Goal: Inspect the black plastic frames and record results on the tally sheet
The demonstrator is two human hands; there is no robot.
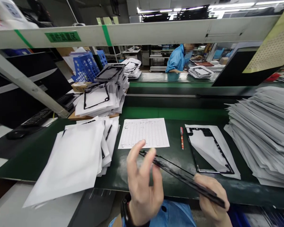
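I hold a thin black frame point(180, 176) edge-on above the near edge of the green bench point(170, 112). My right hand point(211, 198) grips its near end from below, fingers curled. My left hand point(142, 183) is raised beside its far end, fingers spread, with the fingertips touching or just next to the frame. Another black frame point(209, 151) lies flat on a white sheet to the right. A printed form point(144, 133) lies in the middle, with a red pen point(181, 137) beside it.
White sheets are stacked at the left point(71, 160) and in a tall pile at the right point(265, 132). More frames on sheets point(99, 97) sit behind, near blue crates point(85, 66). A keyboard point(38, 117) is far left. A person in blue point(177, 58) works beyond.
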